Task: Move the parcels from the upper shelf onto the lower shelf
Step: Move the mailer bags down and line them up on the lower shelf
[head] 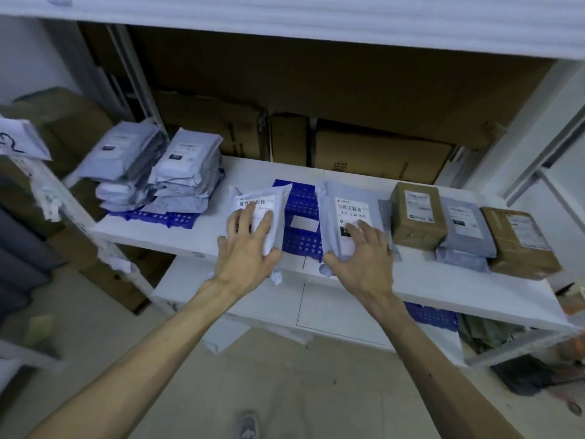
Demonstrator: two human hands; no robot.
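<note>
My left hand (247,248) grips a small grey mailer parcel (264,202) with a barcode label, held at the front edge of the white shelf (190,236). My right hand (361,258) holds a larger grey mailer (348,207) labelled 231-239 K01, which lies on the same shelf beside a blue plastic grid tray (300,223). Two stacks of grey mailers (158,172) stand on a blue tray at the shelf's left. At the right sit a brown box (418,217), more grey mailers (465,229) and another brown box (522,242). A lower white shelf (332,315) shows beneath.
Cardboard boxes (364,153) line the back of the shelf. A white board (316,17) spans overhead. More boxes and a rack stand at the left (47,128). Another blue tray (433,315) lies on the lower shelf at right. My shoe (248,426) is on the floor.
</note>
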